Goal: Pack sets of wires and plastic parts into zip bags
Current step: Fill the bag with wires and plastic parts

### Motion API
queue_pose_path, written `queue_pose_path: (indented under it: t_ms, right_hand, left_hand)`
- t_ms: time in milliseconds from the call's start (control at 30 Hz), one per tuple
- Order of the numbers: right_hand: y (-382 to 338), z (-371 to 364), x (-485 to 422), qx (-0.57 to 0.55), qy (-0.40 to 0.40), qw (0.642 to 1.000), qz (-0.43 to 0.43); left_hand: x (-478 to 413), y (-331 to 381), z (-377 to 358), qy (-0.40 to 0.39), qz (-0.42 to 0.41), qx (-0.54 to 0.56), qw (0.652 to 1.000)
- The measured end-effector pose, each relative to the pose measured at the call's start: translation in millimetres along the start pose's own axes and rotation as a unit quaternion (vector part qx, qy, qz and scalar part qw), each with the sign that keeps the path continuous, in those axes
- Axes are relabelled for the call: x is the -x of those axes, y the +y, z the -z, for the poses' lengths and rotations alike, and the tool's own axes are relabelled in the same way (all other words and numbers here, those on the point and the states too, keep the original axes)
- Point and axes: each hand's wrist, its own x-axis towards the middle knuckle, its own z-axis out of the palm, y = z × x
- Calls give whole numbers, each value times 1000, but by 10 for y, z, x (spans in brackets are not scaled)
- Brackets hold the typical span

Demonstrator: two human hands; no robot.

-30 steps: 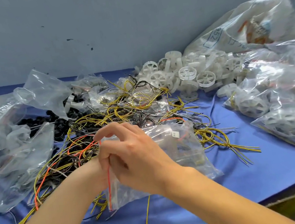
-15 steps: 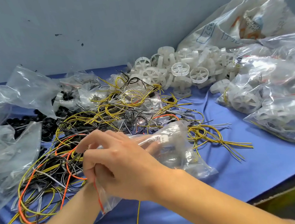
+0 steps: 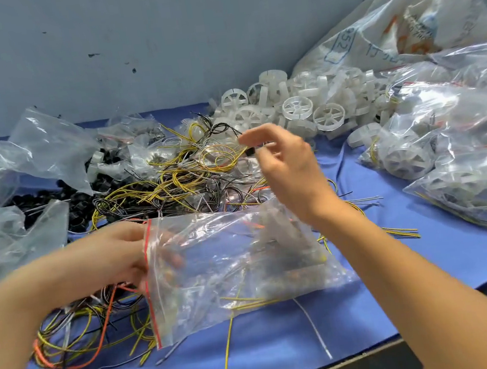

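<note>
While left hand (image 3: 112, 252) grips zip bag (image 3: 243, 245) at its mouth, right hand (image 3: 286, 170) hovers over wires (image 3: 174, 183), fingers (image 3: 256, 135) half-curled, can't tell if pinching; keep mouth wide, avoid snags.

Left hand (image 3: 113, 255) fingers blurred behind zip bag (image 3: 230, 262) — contents indistinct; right hand (image 3: 289, 166) — grasp on black bit (image 3: 250, 152) unclear.

Blue cloth (image 3: 429, 259) covers the table. The grey wall (image 3: 157, 41) behind it bears small dark marks. One large printed white sack (image 3: 400, 21) sits at the wall, back right.
</note>
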Motion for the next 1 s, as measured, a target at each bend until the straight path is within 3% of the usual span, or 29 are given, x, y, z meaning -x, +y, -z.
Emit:
queue_pose_path:
  t_ms: [100,200,267,400,533,667,867,1000]
  right_hand:
    - [192,123,-126,-52,88,990,-95]
    - [315,184,-214,-131,112,967,-189]
    - [391,209,-277,-178,122,945,-247]
    - [558,273,-382,-244,125,895,-352]
    - [736,365,-415,-290,144,861,-392]
    - [874,410,-445,-355,189,809,-429]
    - [999,395,-528,-424,255,742,-453]
    - [1085,419,-534,-455,275,708,-465]
  left_hand:
    - [71,28,182,114,-41,39,992]
    - [-18,97,252,245,-128,26,961]
    - [-159,258,172,289,-169,4,942]
    - [-755,647,-177,271,-201,-80,938]
    - [-1601,976,-509,215,-179,-195,940]
    - [-2254,1199,-791,183,-168,-338,908]
    - [-2923,1614,-1201,236,-220,-324,889]
    - [-3201,1799,-1387,216,-160,-353,896]
